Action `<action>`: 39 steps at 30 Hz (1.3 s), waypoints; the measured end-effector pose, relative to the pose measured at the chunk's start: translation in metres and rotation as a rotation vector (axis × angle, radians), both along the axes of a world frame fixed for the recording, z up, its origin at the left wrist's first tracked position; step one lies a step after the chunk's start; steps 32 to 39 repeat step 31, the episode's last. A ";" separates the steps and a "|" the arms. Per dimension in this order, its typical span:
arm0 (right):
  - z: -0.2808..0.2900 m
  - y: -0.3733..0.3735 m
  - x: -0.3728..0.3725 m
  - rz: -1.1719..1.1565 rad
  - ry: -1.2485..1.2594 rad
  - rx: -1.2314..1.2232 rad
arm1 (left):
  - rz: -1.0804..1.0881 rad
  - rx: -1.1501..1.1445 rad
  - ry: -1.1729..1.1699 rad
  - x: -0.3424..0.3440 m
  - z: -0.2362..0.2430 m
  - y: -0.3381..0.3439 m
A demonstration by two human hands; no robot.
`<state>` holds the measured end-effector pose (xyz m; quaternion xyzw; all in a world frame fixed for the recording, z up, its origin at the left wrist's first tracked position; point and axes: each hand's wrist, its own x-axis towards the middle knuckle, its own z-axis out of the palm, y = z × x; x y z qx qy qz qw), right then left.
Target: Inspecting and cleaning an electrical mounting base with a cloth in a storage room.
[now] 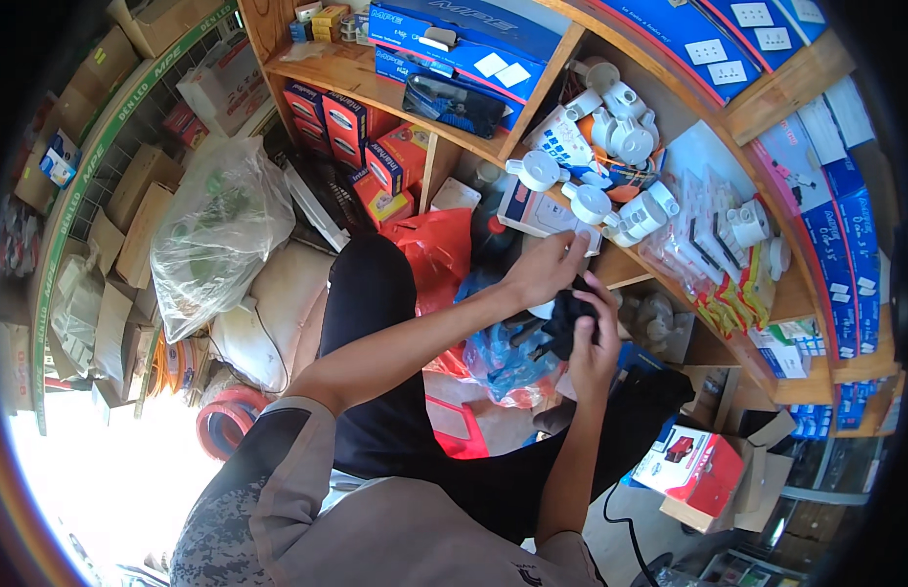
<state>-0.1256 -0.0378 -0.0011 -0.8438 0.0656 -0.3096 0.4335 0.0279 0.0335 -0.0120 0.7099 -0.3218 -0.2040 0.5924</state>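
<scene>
My right hand (597,333) is closed around a black object (565,328), whose kind I cannot make out. Just above it, my left hand (547,272) reaches across with its fingers drawn together, in front of a white-and-blue box (549,213). Whatever those fingers may pinch is hidden. Below the hands lies a crumpled blue plastic bag (508,357), beside a red plastic bag (434,249). White round fittings (588,203) sit in a cluster on the shelf close beyond my left hand.
A wooden shelf (454,137) curves around the front, holding blue boxes (464,44), red boxes (400,157) and a dark phone (454,105). A clear bag (219,230) bulges at left. A red-and-white carton (690,470) stands at right. My bent knees flank the bags.
</scene>
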 end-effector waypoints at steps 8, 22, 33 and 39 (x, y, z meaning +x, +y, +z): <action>-0.018 0.012 0.011 -0.165 -0.025 0.132 | -0.173 0.167 0.146 0.015 -0.019 -0.005; -0.015 -0.002 0.001 -0.198 0.110 0.367 | -0.183 0.077 -0.050 0.006 -0.001 0.002; -0.004 -0.021 -0.005 -0.086 -0.065 0.171 | -0.049 -0.099 0.498 0.003 -0.034 -0.016; -0.004 -0.021 -0.005 -0.086 -0.065 0.171 | -0.049 -0.099 0.498 0.003 -0.034 -0.016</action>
